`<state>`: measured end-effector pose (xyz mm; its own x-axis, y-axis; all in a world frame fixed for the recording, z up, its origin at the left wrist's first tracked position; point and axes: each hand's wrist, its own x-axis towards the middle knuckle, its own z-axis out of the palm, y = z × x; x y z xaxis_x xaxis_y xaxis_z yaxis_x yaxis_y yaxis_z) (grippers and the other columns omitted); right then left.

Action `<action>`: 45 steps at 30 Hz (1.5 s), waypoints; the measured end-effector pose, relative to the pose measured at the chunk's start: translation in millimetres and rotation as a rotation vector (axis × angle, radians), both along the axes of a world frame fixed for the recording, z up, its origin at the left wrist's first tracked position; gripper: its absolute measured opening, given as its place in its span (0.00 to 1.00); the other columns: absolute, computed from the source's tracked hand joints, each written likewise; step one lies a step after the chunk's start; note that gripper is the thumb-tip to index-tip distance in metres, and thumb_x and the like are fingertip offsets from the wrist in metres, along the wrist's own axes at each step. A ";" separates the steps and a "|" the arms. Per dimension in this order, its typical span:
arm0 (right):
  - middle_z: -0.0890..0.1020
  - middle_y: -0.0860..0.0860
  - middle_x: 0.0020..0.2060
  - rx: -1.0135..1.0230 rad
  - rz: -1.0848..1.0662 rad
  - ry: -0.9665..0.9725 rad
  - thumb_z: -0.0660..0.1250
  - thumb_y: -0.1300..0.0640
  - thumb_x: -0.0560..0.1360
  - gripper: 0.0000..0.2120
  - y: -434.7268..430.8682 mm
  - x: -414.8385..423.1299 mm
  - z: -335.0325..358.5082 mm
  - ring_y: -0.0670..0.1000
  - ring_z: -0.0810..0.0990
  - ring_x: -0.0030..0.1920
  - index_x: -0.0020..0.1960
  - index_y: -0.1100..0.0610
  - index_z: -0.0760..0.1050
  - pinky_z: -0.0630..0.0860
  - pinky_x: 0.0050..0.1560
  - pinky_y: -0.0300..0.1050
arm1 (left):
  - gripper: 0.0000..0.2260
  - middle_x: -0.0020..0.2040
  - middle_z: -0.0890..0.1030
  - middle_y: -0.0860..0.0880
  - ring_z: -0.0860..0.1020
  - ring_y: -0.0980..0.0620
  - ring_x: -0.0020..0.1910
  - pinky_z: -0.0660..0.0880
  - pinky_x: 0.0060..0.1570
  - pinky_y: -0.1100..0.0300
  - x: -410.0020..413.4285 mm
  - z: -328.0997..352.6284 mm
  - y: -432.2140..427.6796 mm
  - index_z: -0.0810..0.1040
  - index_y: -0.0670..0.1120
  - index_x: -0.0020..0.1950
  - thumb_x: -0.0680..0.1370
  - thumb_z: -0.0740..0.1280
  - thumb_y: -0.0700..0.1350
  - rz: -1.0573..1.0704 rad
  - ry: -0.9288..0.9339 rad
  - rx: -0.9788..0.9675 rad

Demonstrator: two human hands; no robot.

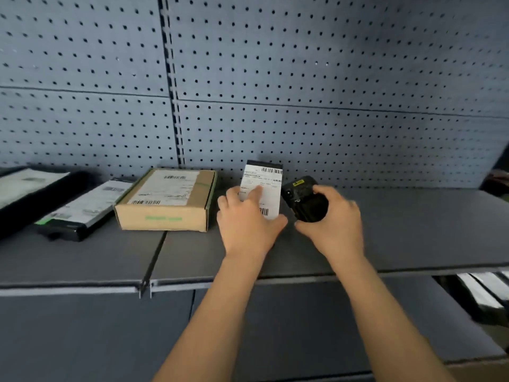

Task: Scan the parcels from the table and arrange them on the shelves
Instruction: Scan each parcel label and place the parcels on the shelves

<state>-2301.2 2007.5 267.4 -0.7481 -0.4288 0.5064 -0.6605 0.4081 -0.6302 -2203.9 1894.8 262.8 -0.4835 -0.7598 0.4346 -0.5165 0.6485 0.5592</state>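
Grey dotted pegboard (330, 64), brown box (165, 213)

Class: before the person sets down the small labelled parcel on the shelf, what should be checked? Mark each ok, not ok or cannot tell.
1. Left hand grips small parcel: ok.
2. Its label faces up, barcodes showing: ok.
3. Right hand holds scanner: ok.
4. Parcel already scanned: cannot tell.
5. Bare shelf beside cardboard box: ok.

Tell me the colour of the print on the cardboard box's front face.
Green print, on the brown cardboard box; seen in the head view.
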 end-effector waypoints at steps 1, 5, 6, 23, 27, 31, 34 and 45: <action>0.80 0.48 0.52 0.010 0.038 -0.018 0.78 0.58 0.61 0.32 -3.9 -9.5 -0.6 0.54 0.71 0.55 0.64 0.50 0.74 0.67 0.43 0.43 | 0.33 0.68 0.66 0.45 0.63 0.43 0.65 0.66 0.61 0.52 -5.2 -0.5 -0.8 0.69 0.55 0.71 0.67 0.71 0.59 0.037 -0.019 0.015; 0.79 0.48 0.53 0.076 0.129 -0.085 0.77 0.58 0.62 0.33 -14.9 -31.8 -3.7 0.52 0.68 0.54 0.65 0.50 0.73 0.67 0.42 0.44 | 0.31 0.68 0.69 0.46 0.64 0.43 0.65 0.68 0.60 0.51 -20.7 -2.1 -4.5 0.69 0.53 0.71 0.69 0.69 0.59 0.131 -0.105 0.082; 0.79 0.49 0.53 0.088 0.138 -0.097 0.77 0.58 0.62 0.33 -16.3 -35.5 -4.3 0.53 0.69 0.55 0.66 0.50 0.73 0.68 0.42 0.44 | 0.30 0.67 0.70 0.46 0.65 0.42 0.65 0.68 0.60 0.51 -24.4 -1.6 -5.4 0.69 0.51 0.70 0.70 0.68 0.59 0.147 -0.144 0.095; 0.81 0.45 0.50 -0.027 0.363 -0.054 0.78 0.56 0.59 0.34 -12.6 33.1 8.7 0.55 0.75 0.57 0.64 0.48 0.75 0.77 0.49 0.48 | 0.25 0.69 0.72 0.48 0.68 0.47 0.69 0.65 0.68 0.51 87.6 -6.9 4.6 0.75 0.49 0.68 0.73 0.70 0.56 0.048 0.017 -0.106; 0.81 0.44 0.51 -0.042 0.483 -0.046 0.78 0.56 0.58 0.35 -35.1 93.9 10.5 0.54 0.75 0.57 0.64 0.48 0.74 0.78 0.50 0.49 | 0.25 0.69 0.72 0.48 0.68 0.46 0.69 0.65 0.68 0.50 152.1 -7.0 -3.0 0.75 0.49 0.68 0.73 0.68 0.57 0.122 0.040 -0.123; 0.81 0.45 0.53 -0.048 0.613 -0.032 0.78 0.55 0.58 0.35 -65.6 164.6 5.9 0.53 0.75 0.58 0.64 0.47 0.74 0.77 0.52 0.46 | 0.26 0.67 0.74 0.47 0.69 0.47 0.67 0.65 0.67 0.52 226.7 -10.9 -16.7 0.76 0.48 0.67 0.71 0.66 0.57 0.213 0.048 -0.139; 0.81 0.44 0.53 -0.053 0.710 -0.068 0.78 0.53 0.57 0.35 -93.1 225.1 -1.7 0.51 0.75 0.58 0.63 0.47 0.74 0.76 0.54 0.47 | 0.25 0.68 0.73 0.49 0.69 0.49 0.67 0.65 0.66 0.53 294.1 -18.2 -25.7 0.75 0.50 0.67 0.72 0.65 0.58 0.284 0.014 -0.137; 0.79 0.43 0.47 -0.010 1.077 -0.150 0.79 0.56 0.59 0.33 -187.6 461.6 -46.4 0.53 0.73 0.53 0.62 0.48 0.75 0.72 0.44 0.43 | 0.25 0.68 0.72 0.51 0.68 0.49 0.68 0.66 0.68 0.48 547.8 -64.7 -55.7 0.72 0.52 0.70 0.75 0.69 0.56 0.674 -0.107 -0.066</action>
